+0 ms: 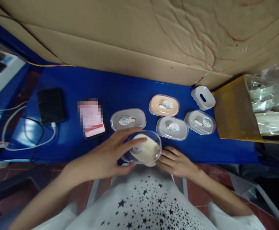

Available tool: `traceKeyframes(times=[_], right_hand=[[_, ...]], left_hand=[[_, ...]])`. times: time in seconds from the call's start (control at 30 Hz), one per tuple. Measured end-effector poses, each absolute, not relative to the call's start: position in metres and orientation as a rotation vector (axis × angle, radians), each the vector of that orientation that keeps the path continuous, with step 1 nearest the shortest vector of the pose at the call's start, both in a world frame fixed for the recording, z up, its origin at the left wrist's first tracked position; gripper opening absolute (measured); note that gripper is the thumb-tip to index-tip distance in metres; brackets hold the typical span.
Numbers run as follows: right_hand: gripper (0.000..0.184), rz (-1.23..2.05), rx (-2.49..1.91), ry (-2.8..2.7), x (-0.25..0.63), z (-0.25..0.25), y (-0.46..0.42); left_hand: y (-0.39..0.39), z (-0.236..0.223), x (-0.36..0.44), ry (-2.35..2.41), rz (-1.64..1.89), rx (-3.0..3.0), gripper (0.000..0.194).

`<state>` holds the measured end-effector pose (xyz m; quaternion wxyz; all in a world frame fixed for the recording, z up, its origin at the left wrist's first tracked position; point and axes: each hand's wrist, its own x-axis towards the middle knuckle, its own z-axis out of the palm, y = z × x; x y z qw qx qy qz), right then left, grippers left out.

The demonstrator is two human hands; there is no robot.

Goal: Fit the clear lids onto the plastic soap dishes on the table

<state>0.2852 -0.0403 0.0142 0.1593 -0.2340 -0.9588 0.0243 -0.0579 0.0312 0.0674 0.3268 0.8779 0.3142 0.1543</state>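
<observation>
Near the table's front edge, my left hand grips a clear plastic lid, its fingers over the top and its thumb at the near side. Beneath the lid is a cream oval soap dish, partly seen through the clear plastic. Closed around the dish's right edge is my right hand, with its fingertips partly hidden behind the lid. Just beyond my left hand lies a grey lidded soap dish with a round label. Another grey one sits beyond my right hand.
A peach lidded dish, a third grey dish and a slotted grey piece stand farther back. At right, a cardboard box holds bagged dishes. Leftward lie a phone and a black device with a white cable.
</observation>
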Motion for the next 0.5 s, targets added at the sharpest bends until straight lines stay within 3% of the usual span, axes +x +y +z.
traceKeyframes(times=[0.23,0.37,0.5], right_hand=[[0.043,0.185,-0.891,-2.624,0.311,-0.001,-0.039],[0.048,0.258,-1.104,-2.354,0.302,-0.008,-0.057],[0.066,0.321,-1.185,-2.381,0.276,-0.020,-0.068]], left_hand=[[0.019,0.018,-0.022,0.786,0.384,2.368,0.084],[0.025,0.013,-0.022,0.760,0.282,2.350,0.094],[0.027,0.017,-0.022,0.730,0.223,2.297,0.102]])
